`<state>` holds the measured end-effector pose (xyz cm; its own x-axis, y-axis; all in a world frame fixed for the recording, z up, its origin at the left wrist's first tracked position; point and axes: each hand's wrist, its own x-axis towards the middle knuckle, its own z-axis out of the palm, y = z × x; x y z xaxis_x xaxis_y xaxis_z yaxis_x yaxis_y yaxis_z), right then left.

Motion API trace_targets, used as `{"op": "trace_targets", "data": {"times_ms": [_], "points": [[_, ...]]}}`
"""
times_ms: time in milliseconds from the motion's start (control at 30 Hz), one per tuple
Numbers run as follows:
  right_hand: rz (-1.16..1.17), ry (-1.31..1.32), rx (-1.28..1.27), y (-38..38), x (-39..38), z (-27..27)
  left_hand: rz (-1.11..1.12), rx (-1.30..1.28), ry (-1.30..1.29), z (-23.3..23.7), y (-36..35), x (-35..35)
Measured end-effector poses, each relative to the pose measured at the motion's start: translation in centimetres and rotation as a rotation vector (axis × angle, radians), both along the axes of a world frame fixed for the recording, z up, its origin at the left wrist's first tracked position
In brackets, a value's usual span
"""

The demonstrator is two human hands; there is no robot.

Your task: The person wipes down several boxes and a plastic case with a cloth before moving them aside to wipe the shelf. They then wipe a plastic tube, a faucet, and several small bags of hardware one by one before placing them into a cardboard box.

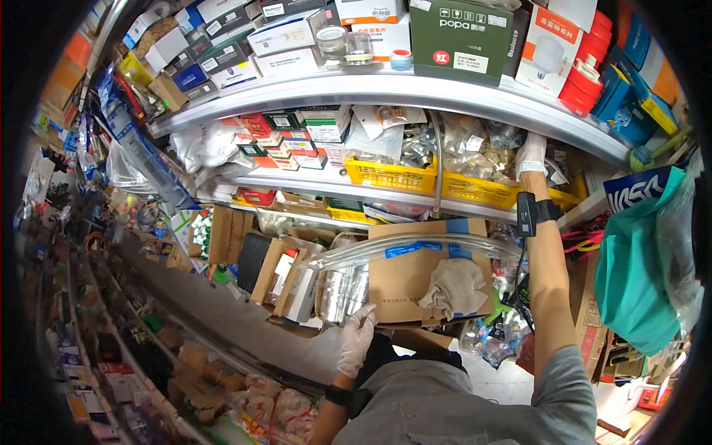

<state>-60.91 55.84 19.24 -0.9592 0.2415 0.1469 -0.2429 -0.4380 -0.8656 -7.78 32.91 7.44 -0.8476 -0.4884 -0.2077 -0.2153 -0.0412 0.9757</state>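
Note:
My left hand (357, 340), in a pale glove, is at the lower left corner of a brown cardboard box (400, 285). Its fingers are bent and held together; whether they grip anything is hidden. Beside them stands a shiny silver roll (345, 293). My right hand (532, 157), gloved too, reaches into the middle shelf at the right end of a yellow basket (482, 191). Metal fittings in plastic bags (475, 141) lie next to it. The shelf edge and the goods hide its fingertips.
A grey rag (456, 288) and clear tubing (348, 254) lie over the cardboard box. Small boxes (285, 44) crowd the upper shelf (356, 87). A green bag (641, 267) hangs at the right. Another open carton (278, 278) stands left of the silver roll.

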Motion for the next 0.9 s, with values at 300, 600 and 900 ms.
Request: {"op": "trace_targets", "data": {"times_ms": [300, 600, 900], "points": [[-0.807, 0.086, 1.846, 3.9, -12.3, -9.0, 0.087, 0.077, -0.014, -0.9, -0.4, 1.1], [0.046, -0.070, 2.153, 1.7, -11.9, -4.5, 0.160, 0.139, 0.028, -0.9, -0.7, 2.4], [0.040, -0.012, 2.227, 2.5, -10.2, -5.2, 0.227, 0.097, 0.037, -0.9, -0.8, 3.0]]}}
